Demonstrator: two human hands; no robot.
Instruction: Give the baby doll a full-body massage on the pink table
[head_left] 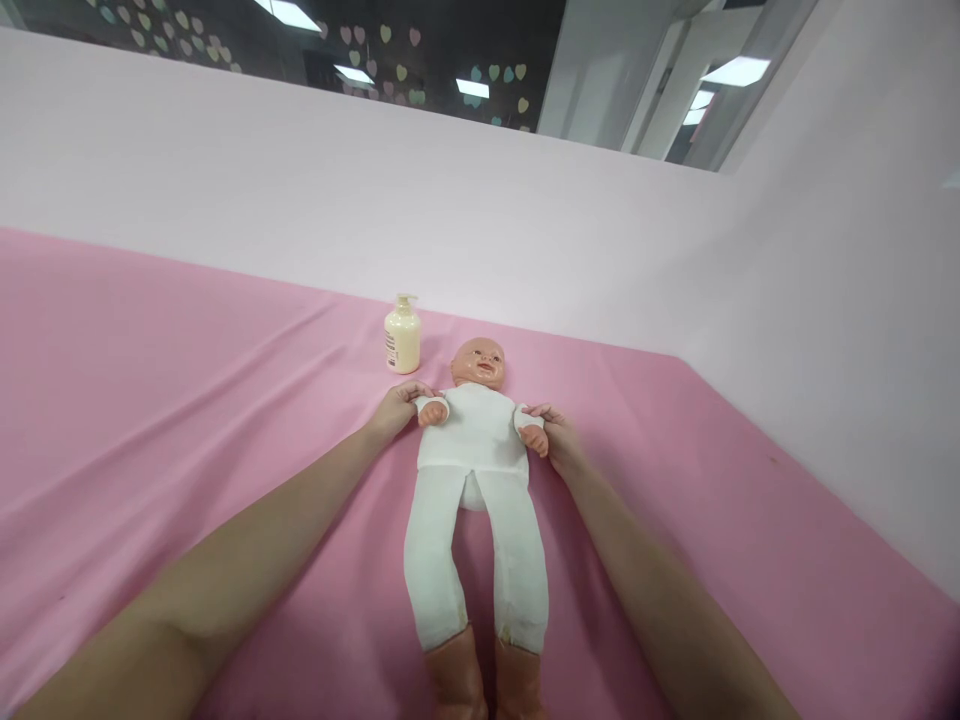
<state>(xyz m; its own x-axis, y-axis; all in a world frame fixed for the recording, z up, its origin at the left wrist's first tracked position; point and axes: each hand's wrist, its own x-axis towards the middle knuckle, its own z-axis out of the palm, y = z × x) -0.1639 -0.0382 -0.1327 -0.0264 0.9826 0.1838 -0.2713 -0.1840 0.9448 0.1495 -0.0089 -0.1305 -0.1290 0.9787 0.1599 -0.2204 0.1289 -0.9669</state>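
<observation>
Doll: doll [474,470] lies on its back in the middle of the frame, head toward the top, legs running down to the bottom edge; white suit, bare plastic hands and feet.
Left hand: left hand [396,408] sits at the doll's arm on the left of centre, fingers closed narrowly around the white cuff just beside the small plastic hand.
Right hand: right hand [559,438] mirrors it on the right of centre, fingers pinched on the other cuff, touching the doll's wrist.
Forearms: both reach in from the bottom corners and lie low over the sheet, either side of the doll's legs.
Sheet: pink sheet [150,400] covers the whole surface under the doll, with soft creases at the left of the frame.
Bottle: cream pump bottle [403,338] stands upright just above and left of the doll's head, apart from both hands.
Wall: pale wall [525,200] rises behind the sheet across the upper half of the frame.
Handling well: judging by the two cuff grips, it seems best to hold at the fabric near the wrists rather than the plastic fingers, keep both sides even so the soft body stays centred, and move the arms gently without dragging the sheet.
Care point: left elbow should probably stay clear of the bottle, which looks easy to tip.
</observation>
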